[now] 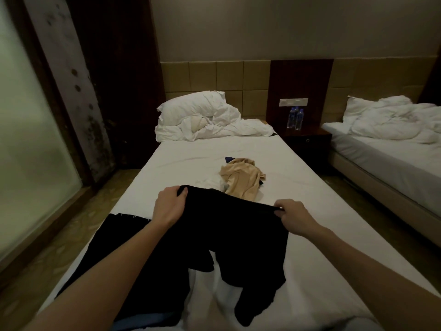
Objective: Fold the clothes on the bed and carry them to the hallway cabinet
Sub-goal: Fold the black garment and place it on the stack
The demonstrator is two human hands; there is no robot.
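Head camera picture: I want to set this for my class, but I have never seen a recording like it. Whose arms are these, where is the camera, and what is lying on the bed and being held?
There is no machine here. A person wears one wide-angle camera on the head, looking forward and down, so the two bare arms reaching in from the bottom are their own.

The left hand and the right hand each pinch the top edge of a black garment, holding it stretched between them while its lower part hangs onto the white bed.

Just beyond it lies a crumpled beige garment, not yet folded, with a bit of dark blue fabric showing at its edges. At the head of the bed are a pillow and rumpled white bedding. To the right, water bottles stand on a nightstand, then a second bed.
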